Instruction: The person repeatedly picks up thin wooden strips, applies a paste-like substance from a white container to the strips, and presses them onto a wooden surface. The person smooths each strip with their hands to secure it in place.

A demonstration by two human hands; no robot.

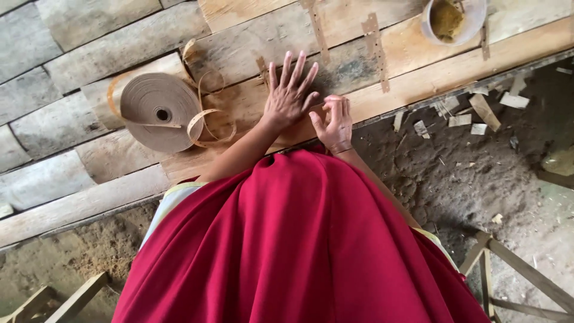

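Nearest the camera, a broad fold of deep red cloth garment (299, 245) fills the lower middle of the view, with a pale yellow-green hem showing at its left and right edges. Either side of it lies bare brown earth floor (478, 179), with pale wooden frame legs (520, 269) at the lower right and more at the lower left. Both forearms reach out from above the cloth onto the rough pale wooden plank table (418, 84). The right hand (335, 124) is at the near edge of the table, its fingers curled in a pinching grip on the end of a thin tan paper tape strip (318, 107) that lies on the wood; how firmly it is clenched cannot be told. The left hand (289, 96) lies just beside it and slightly farther out, flat on the planks with fingers spread and its grip released, palm pressing down on the board next to the strip. To the left of the hands, a large flat roll of tan paper tape (158, 110) rests on its side on the table, a loose curl of tape trailing from it toward the left hand. Small pale wood and tape scraps (478, 113) are scattered on the earth beyond the table edge at right. Farther on, short tan tape pieces (373, 51) are stuck across the joints between planks, and at the far edge sits a round whitish bowl of yellow-brown paste (451, 21).
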